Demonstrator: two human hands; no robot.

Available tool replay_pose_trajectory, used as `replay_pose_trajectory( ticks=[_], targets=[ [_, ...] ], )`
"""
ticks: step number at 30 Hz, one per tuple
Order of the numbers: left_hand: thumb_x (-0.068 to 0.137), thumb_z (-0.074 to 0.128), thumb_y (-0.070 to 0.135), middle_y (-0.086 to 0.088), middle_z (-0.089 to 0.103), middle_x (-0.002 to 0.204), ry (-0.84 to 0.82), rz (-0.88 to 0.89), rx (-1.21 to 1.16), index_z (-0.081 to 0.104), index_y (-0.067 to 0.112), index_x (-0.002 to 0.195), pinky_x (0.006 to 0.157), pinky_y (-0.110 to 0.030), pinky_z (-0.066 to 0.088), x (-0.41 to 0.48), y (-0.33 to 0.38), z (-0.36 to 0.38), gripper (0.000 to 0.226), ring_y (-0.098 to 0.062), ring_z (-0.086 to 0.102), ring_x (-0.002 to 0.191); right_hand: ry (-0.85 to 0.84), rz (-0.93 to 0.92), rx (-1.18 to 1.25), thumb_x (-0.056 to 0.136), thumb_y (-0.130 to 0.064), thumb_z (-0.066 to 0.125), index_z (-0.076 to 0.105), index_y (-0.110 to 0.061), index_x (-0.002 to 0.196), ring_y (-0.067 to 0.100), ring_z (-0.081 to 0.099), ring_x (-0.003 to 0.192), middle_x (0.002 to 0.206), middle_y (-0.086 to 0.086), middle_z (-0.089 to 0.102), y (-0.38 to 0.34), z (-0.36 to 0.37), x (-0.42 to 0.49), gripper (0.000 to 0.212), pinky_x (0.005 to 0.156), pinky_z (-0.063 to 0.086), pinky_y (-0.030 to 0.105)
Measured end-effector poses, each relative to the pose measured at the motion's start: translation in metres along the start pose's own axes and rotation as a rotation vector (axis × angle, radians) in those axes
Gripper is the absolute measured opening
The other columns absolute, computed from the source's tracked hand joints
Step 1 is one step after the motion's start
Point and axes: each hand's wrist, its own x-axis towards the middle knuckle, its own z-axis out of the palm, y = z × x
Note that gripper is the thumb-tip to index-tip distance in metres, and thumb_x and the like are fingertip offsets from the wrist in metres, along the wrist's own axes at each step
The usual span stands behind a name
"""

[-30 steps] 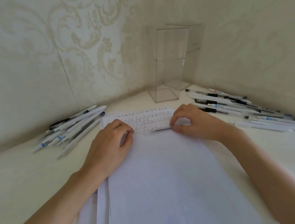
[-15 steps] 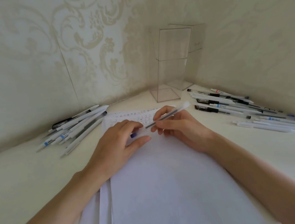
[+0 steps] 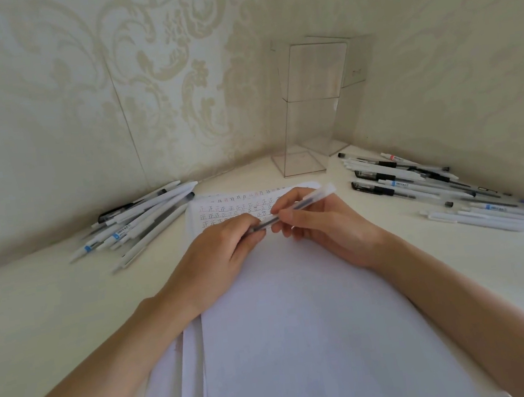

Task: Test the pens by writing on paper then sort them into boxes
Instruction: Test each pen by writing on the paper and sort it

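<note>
Clear-barrelled pen (image 3: pixel 291 209) slants above the written-on paper (image 3: pixel 301 324), its lower end pinched by the left hand (image 3: pixel 219 262) and its barrel by the right hand (image 3: pixel 325 223), with two transparent boxes (image 3: pixel 309 111) upright at 12 o'clock, loose pens (image 3: pixel 145 218) at 10 o'clock and more pens (image 3: pixel 415 181) at 2 o'clock on the cream table (image 3: pixel 37 305) in a corner of patterned wallpaper (image 3: pixel 159 79).

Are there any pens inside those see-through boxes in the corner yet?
No, the two clear boxes hold nothing; the loose pens lie outside them in a left pile and a right pile.
</note>
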Motion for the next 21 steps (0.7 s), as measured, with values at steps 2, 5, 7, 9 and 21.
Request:
replay_pose_trajectory(
  ticks=[2, 5, 7, 9, 21],
  targets=[
    [0.089, 0.056, 0.033, 0.013, 0.051, 0.082, 0.112, -0.025, 0.026, 0.057, 0.015, 0.106, 0.065, -0.018, 0.036, 0.001, -0.002, -0.001, 0.024, -0.004, 0.047, 0.075, 0.052, -0.048, 0.031, 0.084, -0.014, 0.062, 0.067, -0.013, 0.09, 0.017, 0.056, 0.069, 0.077, 0.008, 0.068, -0.001, 0.0, 0.001, 0.008, 0.063, 0.04, 0.027],
    [0.084, 0.065, 0.026, -0.002, 0.049, 0.104, 0.324, -0.12, 0.095, 0.05, 0.009, 0.119, 0.08, -0.025, 0.038, 0.003, -0.007, -0.006, 0.042, -0.011, 0.047, 0.091, 0.206, -0.216, -0.319, 0.09, -0.006, 0.058, 0.065, -0.015, 0.099, 0.01, 0.059, 0.076, 0.08, -0.007, 0.067, -0.002, -0.011, 0.001, 0.015, 0.069, 0.043, 0.019],
    [0.083, 0.066, 0.018, -0.006, 0.05, 0.105, 0.345, -0.182, 0.15, 0.052, 0.007, 0.116, 0.083, -0.035, 0.04, 0.003, -0.011, -0.007, 0.038, -0.021, 0.051, 0.095, 0.174, -0.325, -0.879, 0.091, 0.002, 0.051, 0.066, -0.013, 0.107, 0.012, 0.056, 0.086, 0.088, -0.016, 0.063, 0.004, -0.019, 0.001, 0.026, 0.076, 0.041, 0.017],
    [0.082, 0.066, 0.013, -0.003, 0.05, 0.102, 0.3, -0.197, 0.196, 0.056, 0.007, 0.111, 0.082, -0.039, 0.042, 0.003, -0.015, -0.005, 0.031, -0.025, 0.053, 0.096, 0.043, -0.371, -1.154, 0.086, 0.006, 0.04, 0.067, -0.012, 0.111, 0.023, 0.052, 0.089, 0.093, -0.006, 0.064, 0.012, -0.024, 0.002, 0.04, 0.081, 0.039, 0.024],
    [0.084, 0.061, 0.017, 0.0, 0.056, 0.087, 0.155, -0.109, 0.247, 0.065, 0.014, 0.084, 0.074, -0.043, 0.045, 0.002, -0.013, -0.001, 0.006, -0.024, 0.055, 0.085, 0.229, 0.32, -0.881, 0.085, -0.027, 0.061, 0.063, 0.006, 0.088, 0.016, 0.046, 0.064, 0.072, 0.004, 0.055, -0.002, 0.004, 0.022, 0.033, 0.051, 0.034, 0.023]
  ],
)
